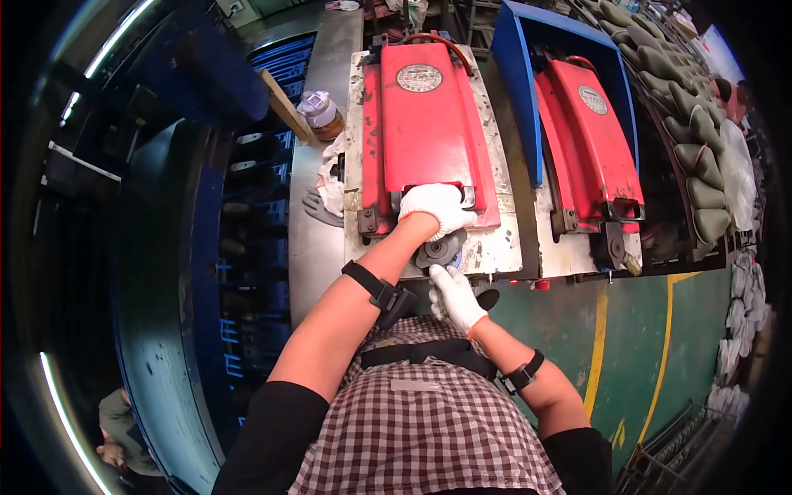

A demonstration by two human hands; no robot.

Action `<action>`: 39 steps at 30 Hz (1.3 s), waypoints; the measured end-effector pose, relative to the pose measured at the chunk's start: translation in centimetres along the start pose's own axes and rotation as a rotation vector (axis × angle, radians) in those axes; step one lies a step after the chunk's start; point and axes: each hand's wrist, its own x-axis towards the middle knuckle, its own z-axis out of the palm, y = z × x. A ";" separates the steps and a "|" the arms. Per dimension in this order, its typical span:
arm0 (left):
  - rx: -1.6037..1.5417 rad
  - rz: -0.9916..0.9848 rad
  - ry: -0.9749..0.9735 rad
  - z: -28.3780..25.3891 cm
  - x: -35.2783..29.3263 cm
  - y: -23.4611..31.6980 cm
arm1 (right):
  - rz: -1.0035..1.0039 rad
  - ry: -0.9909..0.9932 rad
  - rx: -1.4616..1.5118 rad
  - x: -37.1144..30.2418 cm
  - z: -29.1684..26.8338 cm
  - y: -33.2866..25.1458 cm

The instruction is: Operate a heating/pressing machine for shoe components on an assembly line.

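Note:
A red press cover [425, 124] with a round metal plate sits on a worn, pale machine bed in front of me. My left hand [436, 208], in a white knit glove, is closed at the cover's front edge, over a metal handle [468, 196] that it mostly hides. Just below is a dark round metal part [440, 250] with a centre hole; something blue shows beside it. My right hand [455, 301], also gloved, has its fingertips up against the lower edge of that round part. Its fingers are bent together, and whatever they pinch is hidden.
To the right stands a second red press [590, 140] under a blue frame [536, 99]. Olive shoe-shaped forms [701, 173] fill a rack beyond it. A lidded bottle [320, 114] and a grey glove [320, 208] lie left, on a metal table [307, 272]. A person [124, 433] is at lower left.

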 end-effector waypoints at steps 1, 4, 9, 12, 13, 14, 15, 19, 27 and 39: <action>-0.006 -0.005 -0.001 -0.1 -0.1 0.0 | 0.044 -0.036 -0.014 -0.2 0.1 0.6; -0.012 -0.039 -0.055 -0.1 -0.2 0.0 | 0.182 -0.126 -0.355 -0.8 -2.2 0.3; -0.051 -0.024 -0.029 0.3 0.0 -0.2 | 0.308 -0.254 -0.404 -2.2 -3.7 0.5; -0.067 -0.030 -0.041 0.5 0.2 -0.1 | 0.310 -0.282 -0.328 -1.9 -2.1 1.4; -0.068 -0.048 -0.037 0.5 0.2 0.0 | 0.280 -0.337 -0.316 -1.7 -1.7 1.7; -0.069 -0.066 -0.034 0.6 0.2 0.1 | 0.288 -0.360 -0.271 -1.5 -1.4 1.9; -0.069 -0.065 -0.029 0.7 0.2 0.2 | 0.294 -0.412 -0.213 -1.3 -1.2 2.0; -0.053 -0.087 -0.015 0.9 0.1 0.6 | 0.413 -0.283 -0.255 -0.4 -0.5 2.2; -0.031 -0.035 0.070 -4.4 -2.2 2.2 | 0.350 -0.576 -0.658 0.6 0.5 0.7; 0.248 0.292 0.863 -20.0 -6.3 3.5 | -0.637 0.384 -1.075 8.7 -0.7 -13.9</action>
